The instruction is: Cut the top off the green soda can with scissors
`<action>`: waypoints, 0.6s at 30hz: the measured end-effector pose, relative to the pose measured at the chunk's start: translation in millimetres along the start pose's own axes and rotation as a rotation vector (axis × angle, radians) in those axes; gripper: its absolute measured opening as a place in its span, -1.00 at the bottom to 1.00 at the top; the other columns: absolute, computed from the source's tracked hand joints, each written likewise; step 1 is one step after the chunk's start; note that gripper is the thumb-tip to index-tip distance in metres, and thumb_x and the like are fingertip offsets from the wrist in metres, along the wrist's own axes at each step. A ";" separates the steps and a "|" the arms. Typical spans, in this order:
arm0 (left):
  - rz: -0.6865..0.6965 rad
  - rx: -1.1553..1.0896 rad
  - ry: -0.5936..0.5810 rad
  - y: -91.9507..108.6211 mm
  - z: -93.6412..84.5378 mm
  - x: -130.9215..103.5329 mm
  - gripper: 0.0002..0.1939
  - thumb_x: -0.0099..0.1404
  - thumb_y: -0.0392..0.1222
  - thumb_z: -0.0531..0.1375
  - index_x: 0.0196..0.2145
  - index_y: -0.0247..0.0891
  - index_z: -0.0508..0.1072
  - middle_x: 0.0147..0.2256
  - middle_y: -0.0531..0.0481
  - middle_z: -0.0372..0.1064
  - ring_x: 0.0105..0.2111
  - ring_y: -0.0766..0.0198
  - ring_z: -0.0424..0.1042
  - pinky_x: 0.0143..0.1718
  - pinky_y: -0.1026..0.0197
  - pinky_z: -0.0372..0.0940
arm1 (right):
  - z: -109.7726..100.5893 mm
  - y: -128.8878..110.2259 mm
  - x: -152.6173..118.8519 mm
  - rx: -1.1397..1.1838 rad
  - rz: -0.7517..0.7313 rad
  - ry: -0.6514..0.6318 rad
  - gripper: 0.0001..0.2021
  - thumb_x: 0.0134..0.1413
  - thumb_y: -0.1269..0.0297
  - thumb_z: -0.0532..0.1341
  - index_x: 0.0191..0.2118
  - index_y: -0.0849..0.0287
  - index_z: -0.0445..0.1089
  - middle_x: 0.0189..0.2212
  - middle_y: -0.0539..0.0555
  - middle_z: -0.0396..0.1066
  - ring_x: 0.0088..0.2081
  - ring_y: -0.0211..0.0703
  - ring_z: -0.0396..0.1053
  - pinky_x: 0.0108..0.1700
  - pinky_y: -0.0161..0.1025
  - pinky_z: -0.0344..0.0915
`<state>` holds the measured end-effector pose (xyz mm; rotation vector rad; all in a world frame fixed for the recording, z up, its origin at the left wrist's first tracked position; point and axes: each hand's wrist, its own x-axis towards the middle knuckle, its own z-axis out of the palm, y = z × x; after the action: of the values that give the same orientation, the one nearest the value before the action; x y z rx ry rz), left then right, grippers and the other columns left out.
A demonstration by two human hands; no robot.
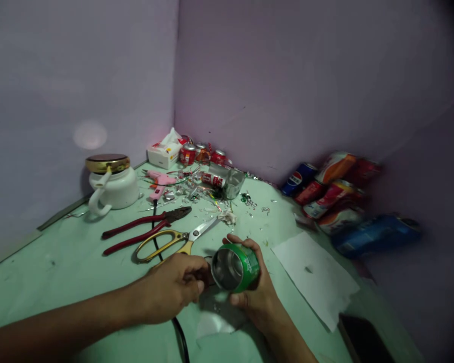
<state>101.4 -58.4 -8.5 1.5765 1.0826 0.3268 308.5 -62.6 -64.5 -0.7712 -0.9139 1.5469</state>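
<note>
My right hand [262,297] is wrapped round a green drink can [249,264] that lies tilted on its side. One end of the can is cut off, so its bare silvery inside faces left. Close to that open rim, my left hand [176,287] has its fingers curled in a pinch; whatever they hold is hidden. Gold-handled scissors [187,237] lie just beyond my left hand, blades pointing away. Farther left rest pliers [151,227] with red handles. A sheet of silvery metal [217,322] lies below the can.
A white lidded pot [115,189] stands at left. A pink glue gun [161,181], metal scraps [191,191], and a tissue box [164,151] are at the back. Several cans [327,199] are heaped right, beyond white paper [318,277] and a dark phone-like slab [363,338]. A black cord [179,335] crosses the table.
</note>
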 end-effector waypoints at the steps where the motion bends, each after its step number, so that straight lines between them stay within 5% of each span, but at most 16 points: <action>1: 0.000 -0.037 -0.009 -0.9 1.6 -0.5 -0.69 0.08 0.03 0.03 -0.35 -0.22 0.38 -0.48 0.09 0.22 -0.49 0.30 0.20 -0.45 0.24 0.17 | -1.5 0.5 -0.3 -0.044 -0.005 -0.017 -0.11 -0.70 0.27 0.69 -0.04 -0.16 0.40 0.20 0.00 0.38 0.07 0.04 0.45 0.00 -0.17 0.39; 7: 0.002 -0.052 0.044 -4.9 3.1 -3.8 -0.77 0.06 -0.09 0.10 -0.36 -0.23 0.44 -0.49 0.09 0.24 -0.45 0.27 0.21 -0.44 0.23 0.11 | -9.3 -1.3 -1.3 -0.247 -0.081 -0.073 -0.18 -0.56 0.26 0.68 -0.04 -0.20 0.37 0.21 -0.01 0.36 0.17 0.03 0.40 0.07 -0.18 0.38; 18: -0.037 -0.024 0.072 -4.8 3.8 -6.8 -0.81 0.07 -0.12 0.18 -0.35 -0.23 0.47 -0.45 0.09 0.36 -0.45 0.26 0.31 -0.42 0.21 0.18 | -4.7 -2.9 -2.5 -0.283 -0.154 -0.074 -0.22 -0.52 0.28 0.67 -0.06 -0.16 0.35 0.18 -0.01 0.39 0.10 0.01 0.46 0.00 -0.20 0.43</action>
<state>98.2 -66.4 -11.7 1.5318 1.1582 0.3729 314.3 -64.2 -64.2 -0.8254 -1.2363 1.3338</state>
